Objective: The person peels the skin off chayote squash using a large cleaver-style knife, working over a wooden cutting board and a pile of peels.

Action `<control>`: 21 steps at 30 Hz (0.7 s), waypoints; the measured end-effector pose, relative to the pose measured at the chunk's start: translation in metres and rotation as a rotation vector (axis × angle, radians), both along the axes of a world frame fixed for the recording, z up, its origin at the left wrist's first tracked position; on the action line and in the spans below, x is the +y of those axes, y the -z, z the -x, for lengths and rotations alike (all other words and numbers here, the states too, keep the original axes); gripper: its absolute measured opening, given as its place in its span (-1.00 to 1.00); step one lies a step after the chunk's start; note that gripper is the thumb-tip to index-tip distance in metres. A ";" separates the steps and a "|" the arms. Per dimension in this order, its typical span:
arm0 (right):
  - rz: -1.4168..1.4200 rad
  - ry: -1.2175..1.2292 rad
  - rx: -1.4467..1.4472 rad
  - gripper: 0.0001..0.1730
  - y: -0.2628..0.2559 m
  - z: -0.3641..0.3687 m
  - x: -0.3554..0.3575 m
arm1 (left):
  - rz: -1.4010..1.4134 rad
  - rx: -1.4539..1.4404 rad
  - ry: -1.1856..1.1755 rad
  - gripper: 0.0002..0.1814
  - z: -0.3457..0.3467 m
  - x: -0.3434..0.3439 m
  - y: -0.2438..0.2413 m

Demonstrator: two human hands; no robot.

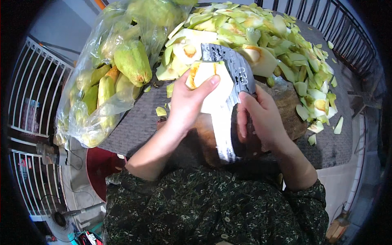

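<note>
My left hand (186, 101) grips a pale peeled piece of fruit (214, 79) with orange-brown marks, its thumb pressed on the front. Beside and behind the piece is a broad, streaked grey-and-black blade-like thing (242, 65), which bears writing. My right hand (266, 113) holds it by its right side, thumb and fingers pinched on it. A bright white strip (223, 134) hangs below the fruit; whether it belongs to the blade-like thing I cannot tell. Cut fruit pieces (260, 59) with brownish hollows lie just behind. A brown wooden board (288, 107) is partly hidden under the hands.
A heap of green peelings (288, 46) spreads over the back and right of the grey woven-patterned table (137, 128). At the left, a clear plastic bag (85, 113) holds several green-yellow fruits (133, 62). A dark red round seat (102, 171) is below the table's left edge.
</note>
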State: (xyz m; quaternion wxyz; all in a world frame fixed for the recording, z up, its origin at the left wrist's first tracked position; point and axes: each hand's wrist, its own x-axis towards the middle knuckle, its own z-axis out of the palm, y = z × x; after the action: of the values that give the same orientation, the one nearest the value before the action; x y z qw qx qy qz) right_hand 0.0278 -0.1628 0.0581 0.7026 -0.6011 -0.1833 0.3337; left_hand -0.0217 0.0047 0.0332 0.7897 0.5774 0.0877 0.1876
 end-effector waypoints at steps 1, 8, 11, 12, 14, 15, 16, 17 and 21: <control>0.003 0.014 0.003 -0.82 0.001 0.003 0.002 | -0.013 -0.012 -0.032 -0.64 0.000 -0.005 0.001; -0.028 0.046 0.023 -0.82 0.012 0.003 0.009 | 0.024 -0.051 -0.081 -0.61 -0.002 -0.013 0.007; 0.059 -0.014 -0.027 -0.82 0.000 -0.008 0.002 | 0.288 -0.004 0.177 -0.49 -0.005 0.001 -0.002; 0.109 -0.053 -0.044 -0.82 -0.003 -0.008 0.001 | 0.351 0.029 0.230 -0.49 -0.004 0.007 -0.002; 0.096 -0.096 -0.036 -0.79 0.004 -0.010 0.001 | 0.387 0.083 0.269 -0.50 -0.006 0.013 0.001; 0.093 -0.092 -0.043 -0.80 0.005 -0.009 0.001 | 0.365 0.107 0.250 -0.51 -0.007 0.012 0.004; 0.090 -0.089 -0.051 -0.80 0.005 -0.009 0.002 | 0.342 0.132 0.231 -0.52 -0.006 0.011 0.006; 0.088 -0.085 -0.059 -0.80 0.006 -0.008 0.003 | 0.338 0.120 0.205 -0.54 -0.005 0.010 0.009; 0.092 -0.017 -0.057 -0.80 0.014 0.001 0.009 | 0.271 0.090 0.103 -0.59 -0.001 0.001 0.005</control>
State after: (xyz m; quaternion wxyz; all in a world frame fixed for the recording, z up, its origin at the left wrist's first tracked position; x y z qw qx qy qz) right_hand 0.0270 -0.1536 0.0442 0.6659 -0.6405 -0.1926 0.3306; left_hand -0.0203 0.0055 0.0279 0.8643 0.4771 0.1176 0.1071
